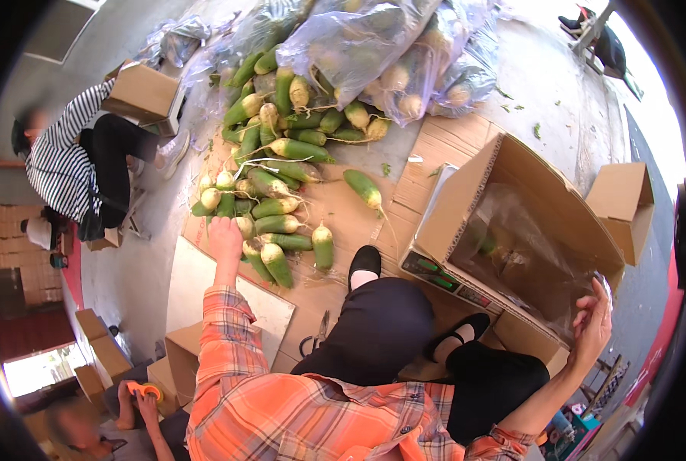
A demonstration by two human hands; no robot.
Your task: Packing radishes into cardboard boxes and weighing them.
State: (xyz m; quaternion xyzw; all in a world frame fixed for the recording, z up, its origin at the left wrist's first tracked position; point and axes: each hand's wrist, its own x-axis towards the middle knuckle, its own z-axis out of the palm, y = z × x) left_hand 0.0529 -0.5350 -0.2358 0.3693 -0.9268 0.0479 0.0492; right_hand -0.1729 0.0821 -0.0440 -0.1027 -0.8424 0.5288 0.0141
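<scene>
The radishes (301,150) are thick and long, mostly green with pale ends, several trailing thin roots; they lie overlapping in a loose heap on flat cardboard (418,184). One radish (363,188) lies apart, its pale end toward the box. The brown cardboard box (467,203) stands open, lined with clear plastic (512,265), something green showing dimly inside

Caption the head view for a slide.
Left fingers at long green radishes, right fingers near open brown cardboard box.
</scene>
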